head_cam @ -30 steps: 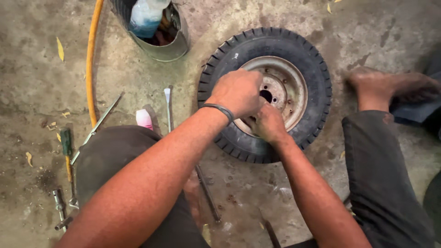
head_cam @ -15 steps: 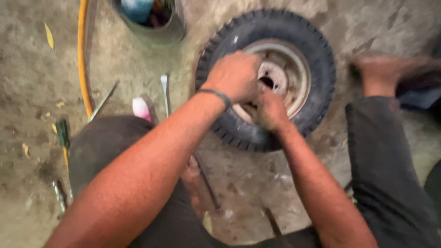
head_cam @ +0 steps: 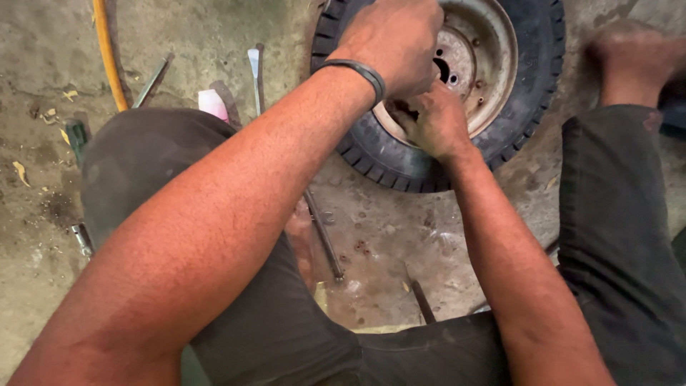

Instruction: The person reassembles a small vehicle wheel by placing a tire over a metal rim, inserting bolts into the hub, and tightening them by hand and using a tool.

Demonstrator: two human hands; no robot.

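A small black tyre [head_cam: 386,161] on a worn cream metal rim [head_cam: 486,57] lies flat on the concrete floor in front of me. My left hand [head_cam: 393,39], with a dark band on its wrist, is curled in a fist over the rim's left side; anything under it is hidden. My right hand [head_cam: 432,121] sits just below it, its fingers hooked into the seam where the tyre meets the rim. My knees frame the wheel, and my bare foot [head_cam: 636,57] rests to its right.
A yellow hose [head_cam: 107,57] runs along the floor at the upper left. A flat metal lever [head_cam: 255,71], a thin rod [head_cam: 153,78], a pink-and-white object [head_cam: 213,104] and a green-handled tool [head_cam: 75,132] lie beside my left knee. A dark bar [head_cam: 325,236] lies between my legs.
The view has closed in and dropped, so the wheel now sits at the top edge and the metal bucket is out of view. Both hands stay at the rim's lower left.
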